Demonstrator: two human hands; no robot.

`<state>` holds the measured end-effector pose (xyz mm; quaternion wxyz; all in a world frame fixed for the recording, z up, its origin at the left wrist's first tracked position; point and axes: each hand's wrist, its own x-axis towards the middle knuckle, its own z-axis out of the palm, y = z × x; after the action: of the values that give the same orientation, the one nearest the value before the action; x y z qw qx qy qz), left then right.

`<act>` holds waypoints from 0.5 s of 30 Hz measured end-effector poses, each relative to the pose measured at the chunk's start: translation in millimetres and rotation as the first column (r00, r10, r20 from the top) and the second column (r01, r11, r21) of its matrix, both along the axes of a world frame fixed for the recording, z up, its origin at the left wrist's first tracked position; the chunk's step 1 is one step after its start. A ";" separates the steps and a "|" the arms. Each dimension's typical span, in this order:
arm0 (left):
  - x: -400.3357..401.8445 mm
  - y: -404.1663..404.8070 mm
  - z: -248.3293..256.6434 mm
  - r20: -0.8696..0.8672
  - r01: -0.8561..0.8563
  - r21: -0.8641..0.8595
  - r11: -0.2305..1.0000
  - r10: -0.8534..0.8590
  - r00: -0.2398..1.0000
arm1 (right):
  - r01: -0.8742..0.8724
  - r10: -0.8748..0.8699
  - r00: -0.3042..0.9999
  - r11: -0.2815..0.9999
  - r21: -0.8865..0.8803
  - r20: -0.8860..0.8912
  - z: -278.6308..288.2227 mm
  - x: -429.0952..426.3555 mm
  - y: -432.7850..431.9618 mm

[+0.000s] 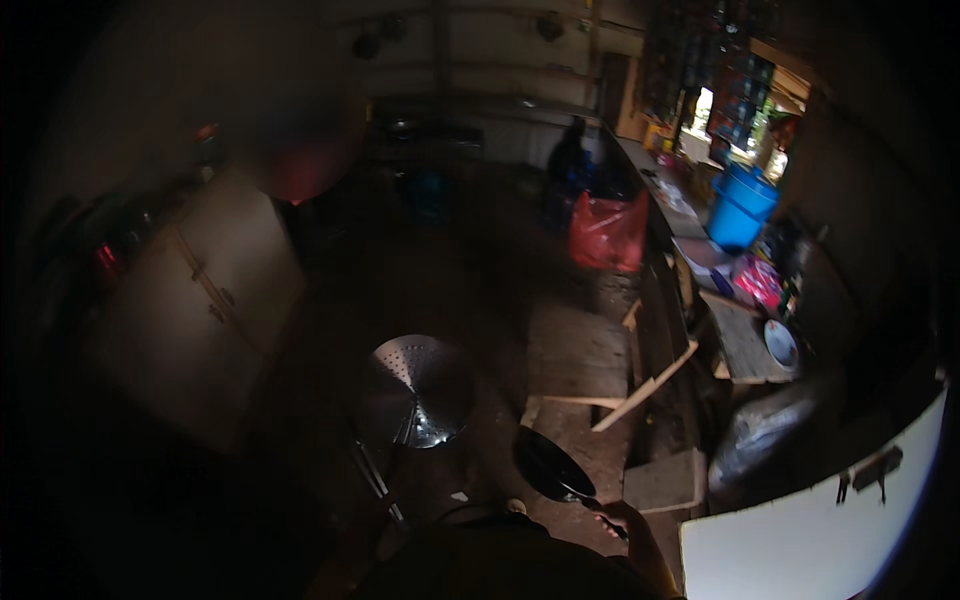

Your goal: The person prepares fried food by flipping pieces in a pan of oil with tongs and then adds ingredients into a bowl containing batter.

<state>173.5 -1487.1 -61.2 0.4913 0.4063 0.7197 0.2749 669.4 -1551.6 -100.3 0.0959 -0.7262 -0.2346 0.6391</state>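
My right hand [615, 516] grips the handle of a black frying pan [553, 461], which is held tilted at the lower right of centre. A round, shiny perforated metal plate [405, 361] shows left of the pan, partly in shadow. Below it, a narrow shiny metal piece [379, 480] slants toward my body; whether it joins the plate is unclear. My left hand is lost in the dark on that side, so its hold cannot be made out.
On the right, a wooden counter [739, 337] carries a blue bucket [742, 206] and a bowl [781, 345]. A red plastic bag [607, 232] stands beyond a low wooden board [577, 352]. Pale door panels stand at left [225, 300] and lower right [810, 532].
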 end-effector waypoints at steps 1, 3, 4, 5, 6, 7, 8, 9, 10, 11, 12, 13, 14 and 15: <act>-2.2 4.2 7.5 0.010 -0.065 0.015 0.998 0.065 0.998 | -0.081 0.082 0.996 0.997 -0.009 0.026 14.3 -8.7 43.5; -2.3 13.8 21.7 0.042 -0.177 0.054 0.983 0.174 0.984 | -0.445 0.400 0.883 0.880 0.168 0.245 25.1 -28.0 119.5; 5.0 28.2 28.0 0.075 -0.207 0.082 0.975 0.201 0.977 | -0.562 0.494 0.805 0.812 0.155 0.328 3.7 -21.5 153.1; 6.6 37.1 35.5 0.088 -0.254 0.101 0.962 0.245 0.965 | -0.590 0.495 0.783 0.783 0.196 0.376 3.9 -33.1 185.2; 4.1 36.2 44.6 0.096 -0.324 0.117 0.939 0.314 0.945 | -0.551 0.470 0.811 0.813 0.187 0.349 38.5 -63.4 210.2; 8.4 49.5 54.9 0.110 -0.341 0.094 0.935 0.330 0.937 | -0.682 0.543 0.717 0.675 0.281 0.437 38.3 -68.7 235.2; 10.7 59.6 64.1 0.108 -0.372 0.063 0.926 0.364 0.925 | -0.708 0.556 0.681 0.665 0.237 0.476 46.6 -85.5 257.9; 10.4 72.8 77.2 0.106 -0.391 0.002 0.921 0.388 0.916 | -0.776 0.571 0.611 0.569 0.272 0.549 58.0 -102.2 276.9; 11.2 87.1 91.4 0.103 -0.404 -0.056 0.913 0.408 0.907 | -0.794 0.593 0.590 0.548 0.262 0.548 59.9 -114.5 295.1; 11.3 104.4 102.0 0.099 -0.394 -0.159 0.905 0.411 0.906 | -0.801 0.502 0.584 0.486 0.350 0.638 60.1 -124.8 312.0; 10.1 120.8 106.0 0.099 -0.406 -0.161 0.899 0.424 0.900 | -0.799 0.389 0.589 0.413 0.437 0.709 59.3 -132.6 330.2; 8.0 138.0 107.7 0.137 -0.394 -0.129 0.910 0.409 0.902 | -0.817 0.330 0.568 0.340 0.466 0.754 41.3 -137.7 352.1; 3.1 156.3 109.1 0.171 -0.385 -0.092 0.918 0.396 0.902 | -0.821 0.338 0.563 0.329 0.466 0.754 46.7 -151.3 370.8; -1.6 175.9 115.0 0.106 -0.398 -0.136 0.907 0.412 0.905 | -0.795 0.371 0.601 0.370 0.481 0.708 62.2 -169.7 389.7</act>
<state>171.9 -1311.2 53.8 0.4919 0.2007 0.7684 0.3567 499.7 -1161.9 -38.1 0.0873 -0.6061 -0.7473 0.2580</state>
